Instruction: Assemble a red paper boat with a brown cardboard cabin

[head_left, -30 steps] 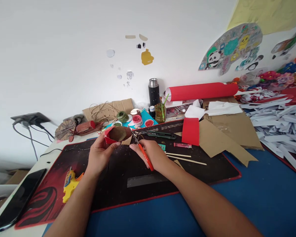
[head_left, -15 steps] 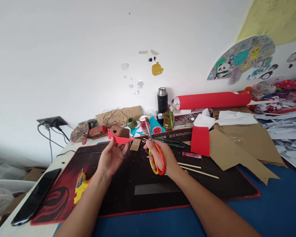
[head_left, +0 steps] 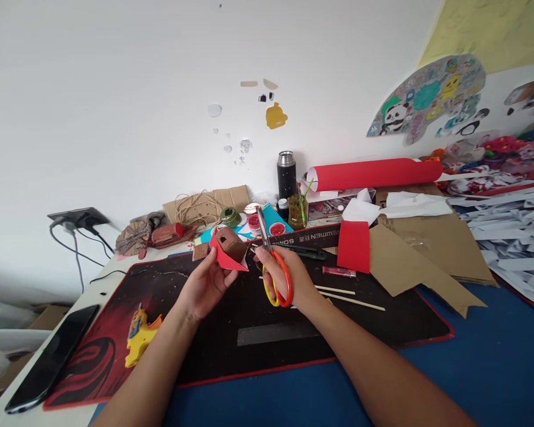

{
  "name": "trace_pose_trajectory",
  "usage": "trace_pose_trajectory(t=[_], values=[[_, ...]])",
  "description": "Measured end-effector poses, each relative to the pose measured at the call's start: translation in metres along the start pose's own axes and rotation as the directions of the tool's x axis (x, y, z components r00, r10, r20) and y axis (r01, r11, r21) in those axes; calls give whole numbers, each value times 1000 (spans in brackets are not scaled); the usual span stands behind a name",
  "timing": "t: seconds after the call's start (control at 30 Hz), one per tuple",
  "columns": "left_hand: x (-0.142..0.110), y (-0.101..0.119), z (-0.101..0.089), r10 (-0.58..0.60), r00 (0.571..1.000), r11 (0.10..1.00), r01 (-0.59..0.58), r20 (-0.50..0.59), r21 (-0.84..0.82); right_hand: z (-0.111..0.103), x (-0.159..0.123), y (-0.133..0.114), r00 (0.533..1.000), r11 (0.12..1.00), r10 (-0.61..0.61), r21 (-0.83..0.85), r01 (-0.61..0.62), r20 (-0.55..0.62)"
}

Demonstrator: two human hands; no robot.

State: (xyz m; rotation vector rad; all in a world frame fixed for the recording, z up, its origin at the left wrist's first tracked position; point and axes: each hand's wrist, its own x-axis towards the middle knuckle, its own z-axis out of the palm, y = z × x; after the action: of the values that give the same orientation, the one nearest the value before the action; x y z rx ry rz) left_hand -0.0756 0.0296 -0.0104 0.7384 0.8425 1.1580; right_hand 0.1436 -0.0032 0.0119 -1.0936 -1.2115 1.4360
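Observation:
Between the thumb and fingers of my left hand (head_left: 207,287) is a small brown cardboard piece (head_left: 231,244) with a square cut-out, set on red paper (head_left: 226,259) that comes to a point at the right. My right hand (head_left: 291,276) is closed round a pair of scissors (head_left: 277,279) with orange and yellow handles. Their blades point up and away and look nearly closed, apart from the red paper. Under both hands lies a black and red desk mat (head_left: 213,350).
A yellow glue gun (head_left: 140,338) and a phone (head_left: 53,359) lie at the left. Thin wooden sticks (head_left: 356,299), a clear ruler (head_left: 271,332), a utility knife (head_left: 309,252), red card (head_left: 353,246) and cardboard (head_left: 396,261) lie ahead and right. Paint jars (head_left: 254,222) and a black flask (head_left: 286,178) stand behind.
My left hand has tilted and turned the cardboard piece and red paper, showing more of the top. The scissors stay in my right hand. The whole view has shifted slightly.

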Motion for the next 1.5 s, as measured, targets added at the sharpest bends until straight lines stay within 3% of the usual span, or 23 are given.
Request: trace_pose_trajectory(t=[0.1,0.23,0.3,0.4,0.47,0.7,0.87,1.03,1.33,1.5], values=[[-2,-4,4,-7,1000,998,6,7,59,-1,1,-2,1000,1000,-11,2,11,1],[-2,-5,10,201,978,973,-193,-60,124,-2,0,-1,1000,1000,-10,13,10,-10],[-1,-4,11,360,926,926,-339,-114,168,-3,0,-1,1000,1000,-18,20,18,-10],[-1,-2,11,582,792,801,-522,-182,292,-3,1,0,1000,999,-4,36,3,27],[-3,-2,12,676,717,714,-580,-172,392,-2,1,2,997,998,28,45,-31,70],[-10,-6,19,788,607,538,-603,-98,589,1,3,12,973,996,-15,85,-5,229],[-11,-5,22,790,606,540,-615,-93,574,3,-2,11,963,1000,-8,-15,13,269],[-13,-6,21,787,614,528,-618,-63,583,3,-7,10,982,975,34,-221,8,185],[-14,-16,12,791,611,451,-555,-25,699,6,-6,16,984,982,5,-189,29,179],[-15,-17,15,816,578,390,-547,-3,740,6,-8,12,985,982,-6,-186,39,174]])
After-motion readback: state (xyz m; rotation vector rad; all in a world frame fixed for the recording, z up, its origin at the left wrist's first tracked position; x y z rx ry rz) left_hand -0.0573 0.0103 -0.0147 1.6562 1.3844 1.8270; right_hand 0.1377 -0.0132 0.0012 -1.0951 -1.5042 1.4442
